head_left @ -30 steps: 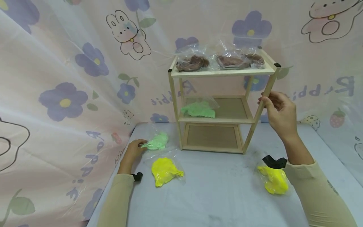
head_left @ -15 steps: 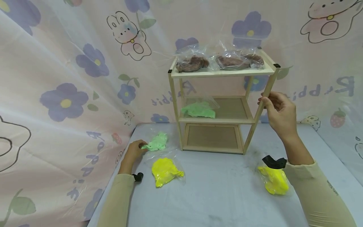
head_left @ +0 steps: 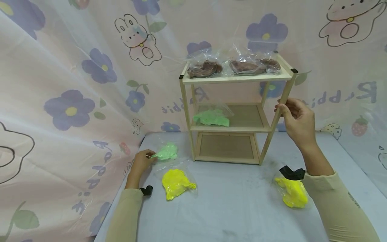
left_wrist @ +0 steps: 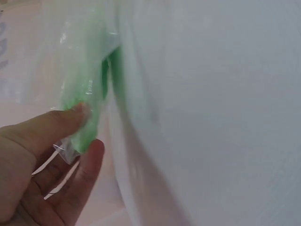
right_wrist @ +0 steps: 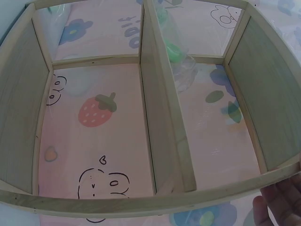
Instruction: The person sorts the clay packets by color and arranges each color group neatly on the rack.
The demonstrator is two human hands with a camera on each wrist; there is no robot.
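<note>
In the head view my left hand (head_left: 144, 160) is at the table's left side, pinching one end of a light green lump in a clear plastic bag (head_left: 168, 152). The left wrist view shows the thumb and fingers (left_wrist: 89, 162) on either side of the bag's narrow end. My right hand (head_left: 300, 122) grips the right front post (head_left: 282, 101) of a three-tier wooden shelf (head_left: 235, 128). In the right wrist view its fingers (right_wrist: 282, 202) curl at the frame's edge. Another bagged green lump (head_left: 211, 117) lies on the middle tier, towards the left.
Bagged brown pieces (head_left: 205, 69) lie along the top tier. A bagged yellow lump (head_left: 176, 184) is in front of the left green bag; a second yellow lump (head_left: 291, 193) lies by my right forearm. A patterned curtain (head_left: 69, 111) hangs behind and to the left.
The green bag in my left hand has shifted very slightly left and down, and the left forearm has drawn back a little. My right hand keeps its grip on the post.
</note>
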